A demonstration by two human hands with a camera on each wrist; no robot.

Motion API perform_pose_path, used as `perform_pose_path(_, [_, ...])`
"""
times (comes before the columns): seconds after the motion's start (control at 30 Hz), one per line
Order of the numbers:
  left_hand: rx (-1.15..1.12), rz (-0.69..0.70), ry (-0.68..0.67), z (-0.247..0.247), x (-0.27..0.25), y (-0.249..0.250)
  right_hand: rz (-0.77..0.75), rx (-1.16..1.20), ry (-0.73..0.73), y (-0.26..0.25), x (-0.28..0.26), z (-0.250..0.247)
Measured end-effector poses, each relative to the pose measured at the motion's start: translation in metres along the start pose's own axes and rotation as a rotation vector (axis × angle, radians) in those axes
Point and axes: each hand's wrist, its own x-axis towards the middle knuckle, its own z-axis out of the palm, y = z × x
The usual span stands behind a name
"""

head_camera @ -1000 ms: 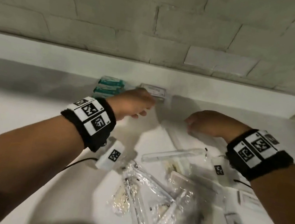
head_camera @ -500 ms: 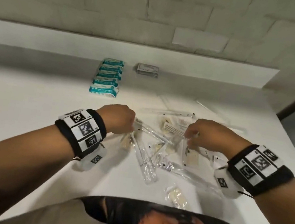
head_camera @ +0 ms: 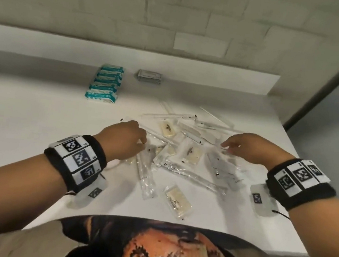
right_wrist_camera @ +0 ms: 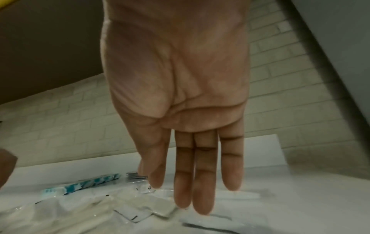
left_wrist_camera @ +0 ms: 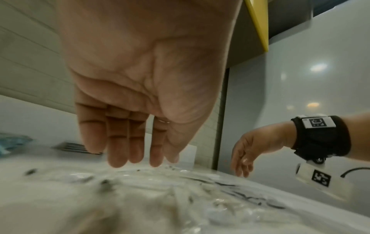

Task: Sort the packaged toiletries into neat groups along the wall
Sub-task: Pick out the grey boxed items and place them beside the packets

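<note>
Change: both hands were up at the wall a second ago, by the two sorted groups; now they are back over the loose pile at centre frame. View has pulled back, so the person's shirt fills the bottom edge.
Meaning: a drop-off looks finished; judged to be the start of the next pick. Most of the sorting is left.
Counter (head_camera: 24, 118): white, runs to the wall across the upper half.
Loose pile (head_camera: 181, 158): clear-wrapped toiletries, long thin packets and small squarish ones, overlapping, centre to centre right.
Blue-and-white packs (head_camera: 105, 84): neat overlapping row, upper centre-left, far end near the wall.
Grey packs (head_camera: 149, 76): small stack just right of the blue row, near the wall.
Left hand (head_camera: 124, 140): fingers straight and relaxed in the wrist view, tips just above the pile's left edge; holds nothing.
Right hand (head_camera: 248, 148): fingers extended downward together, tips at the pile's right side; nothing gripped. Contact with the wrappers cannot be told.
</note>
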Motion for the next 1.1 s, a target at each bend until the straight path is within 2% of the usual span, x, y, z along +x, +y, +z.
perform_pose_path(0.1, [-0.056, 0.166, 0.022, 0.002, 0.010, 0.041, 0.079, -0.070, -0.069, 0.011, -0.015, 0.007])
perform_pose_path(0.2, [-0.068, 0.270, -0.007, 0.011, 0.030, 0.088, 0.130, -0.149, -0.075, 0.018, -0.014, 0.025])
perform_pose_path(0.3, [-0.032, 0.355, -0.021, 0.020, 0.050, 0.132, 0.099, -0.206, -0.060, 0.021, -0.010, 0.039])
perform_pose_path(0.4, [0.006, 0.414, -0.036, 0.025, 0.065, 0.165, 0.055, -0.183, 0.023, 0.019, -0.001, 0.050])
perform_pose_path(0.5, [-0.027, 0.384, -0.048, 0.030, 0.077, 0.183, 0.069, -0.059, 0.080, 0.027, 0.005, 0.047])
perform_pose_path(0.63, [-0.046, 0.369, -0.039, 0.037, 0.087, 0.186, 0.070, 0.117, 0.210, 0.056, -0.006, 0.015])
perform_pose_path(0.67, [-0.011, 0.382, -0.062, 0.038, 0.089, 0.187, 0.066, 0.089, 0.175, 0.064, -0.012, 0.008])
perform_pose_path(0.73, [0.089, 0.400, -0.125, 0.039, 0.092, 0.188, 0.049, 0.037, 0.016, 0.068, -0.025, 0.003])
perform_pose_path(0.83, [0.138, 0.366, -0.119, 0.038, 0.095, 0.193, 0.012, -0.050, -0.150, 0.065, -0.033, 0.019])
perform_pose_path(1.0, [0.143, 0.211, -0.139, 0.046, 0.088, 0.198, -0.043, -0.212, -0.122, 0.057, -0.022, 0.045])
perform_pose_path(1.1, [0.115, 0.206, -0.166, 0.046, 0.084, 0.196, -0.072, -0.196, -0.152, 0.056, -0.015, 0.044])
